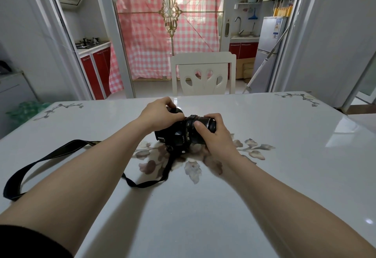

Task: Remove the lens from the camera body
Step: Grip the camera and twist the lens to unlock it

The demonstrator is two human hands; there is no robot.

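Observation:
A black camera body lies on the white table, its lens pointing right. My left hand grips the far side of the body from above. My right hand wraps around the lens barrel, thumb on the ring near the mount. The lens sits on the body. A black neck strap trails from the camera toward the near left across the table.
A white chair stands at the table's far edge. Beyond it hang a pink checked curtain and a glass door. A fridge stands at the back right, red cabinets at the back left.

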